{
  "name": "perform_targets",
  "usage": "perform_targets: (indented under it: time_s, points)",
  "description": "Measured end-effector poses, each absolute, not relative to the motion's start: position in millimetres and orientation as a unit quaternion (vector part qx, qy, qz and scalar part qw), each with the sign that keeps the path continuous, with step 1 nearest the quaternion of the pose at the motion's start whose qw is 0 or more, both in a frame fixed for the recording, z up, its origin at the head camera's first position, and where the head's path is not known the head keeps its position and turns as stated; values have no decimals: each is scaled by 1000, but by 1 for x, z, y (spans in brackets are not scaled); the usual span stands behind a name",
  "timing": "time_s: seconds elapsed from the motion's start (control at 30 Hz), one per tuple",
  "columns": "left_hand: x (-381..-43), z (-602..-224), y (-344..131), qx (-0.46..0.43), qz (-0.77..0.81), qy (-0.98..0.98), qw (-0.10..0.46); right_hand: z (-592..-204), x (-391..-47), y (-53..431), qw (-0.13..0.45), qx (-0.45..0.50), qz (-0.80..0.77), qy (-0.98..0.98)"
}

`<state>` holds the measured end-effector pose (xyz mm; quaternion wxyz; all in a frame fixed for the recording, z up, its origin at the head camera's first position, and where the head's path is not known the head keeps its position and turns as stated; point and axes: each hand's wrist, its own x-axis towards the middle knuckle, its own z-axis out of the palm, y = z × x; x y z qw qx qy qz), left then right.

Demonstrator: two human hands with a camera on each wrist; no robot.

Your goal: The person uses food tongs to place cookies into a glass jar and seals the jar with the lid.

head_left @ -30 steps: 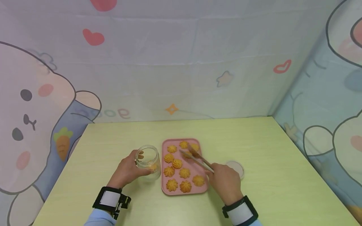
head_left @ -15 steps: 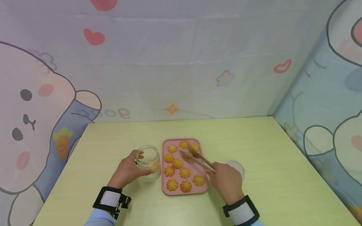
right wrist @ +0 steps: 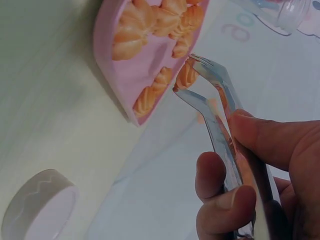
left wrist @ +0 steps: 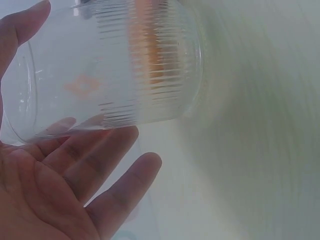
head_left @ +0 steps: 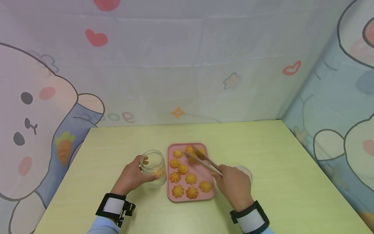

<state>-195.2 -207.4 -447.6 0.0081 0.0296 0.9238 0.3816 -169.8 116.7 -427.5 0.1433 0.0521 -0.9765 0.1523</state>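
My left hand (head_left: 135,174) grips a clear glass jar (head_left: 152,164) standing left of the tray, with its mouth up. Through the ribbed wall in the left wrist view, something orange-yellow (left wrist: 155,45) shows low inside the jar. My right hand (head_left: 235,187) holds a pair of metal tongs (right wrist: 220,75) over the far part of the pink tray (head_left: 201,174). Between the tong tips is a piped, ridged yellow cookie (right wrist: 187,75). Several more cookies, such as a star-shaped cookie (head_left: 192,193), lie spread on the tray.
A round white lid (right wrist: 52,212) lies on the light table (head_left: 280,182) to the right of the tray, partly hidden by my right hand in the head view. A printed cloth (head_left: 163,65) hangs behind the table.
The tongs have moved slightly toward the tray's far edge, with the cookie between their tips. The left hand and the jar stay in place.
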Motion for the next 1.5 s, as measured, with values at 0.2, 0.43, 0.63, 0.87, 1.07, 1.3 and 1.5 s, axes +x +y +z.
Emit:
perform_targets:
  time_s: [0.2, 0.43, 0.63, 0.87, 1.07, 1.3, 1.5]
  points:
    - [-194, -448, -208, 33, 382, 923, 10, -415, -166, 111, 163, 61, 159, -972]
    - [-196, -444, -208, 37, 380, 924, 18, -390, -159, 97, 179, 88, 169, -965]
    - [-197, -439, -208, 38, 375, 926, 29, -371, -152, 82, 189, 113, 167, -961]
    - [-197, -437, -209, 42, 372, 927, 38, -358, -145, 63, 177, 148, 155, -961]
    - [-198, -438, -209, 45, 369, 927, 42, -357, -143, 52, 174, 177, 146, -958]
    - [-199, -438, -209, 44, 377, 924, 42, -358, -142, 43, 157, 187, 144, -959]
    - [-199, -438, -210, 44, 376, 925, 41, -359, -141, 42, 161, 179, 143, -960]
